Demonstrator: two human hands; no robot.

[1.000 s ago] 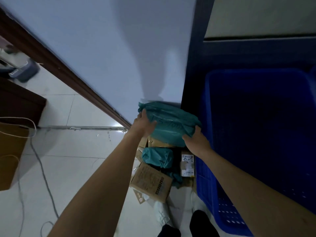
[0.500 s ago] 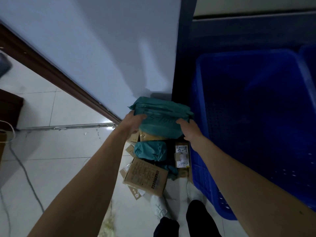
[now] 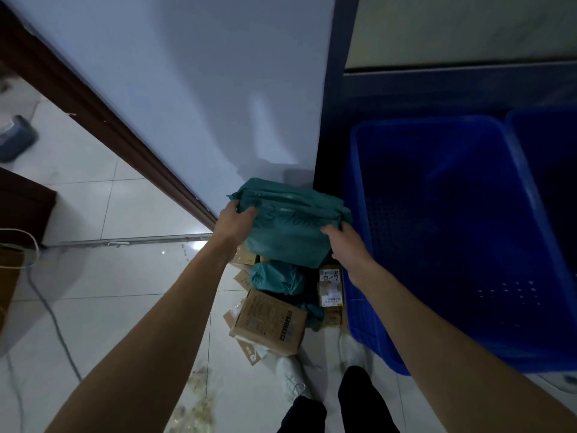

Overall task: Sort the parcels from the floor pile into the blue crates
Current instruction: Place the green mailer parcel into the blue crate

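Note:
I hold a large teal plastic mailer parcel (image 3: 290,226) above the floor pile, with handwriting across its face. My left hand (image 3: 234,225) grips its left edge and my right hand (image 3: 343,242) grips its right edge. Below it lie a smaller teal bag (image 3: 276,278), a brown cardboard box (image 3: 270,321) and a small labelled box (image 3: 331,287). An empty blue crate (image 3: 359,189) stands right beside the parcel, with a second blue crate (image 3: 543,126) at the far right.
A white wall panel (image 3: 218,89) with a dark wooden base rises behind the pile. A cable (image 3: 53,320) trails over the white tiled floor at left, near a brown bag (image 3: 7,276). My white shoes (image 3: 292,375) stand just before the pile.
Both hands keep their hold on the teal parcel, which stays over the pile and turns slightly so its writing faces up. The view has shifted a little.

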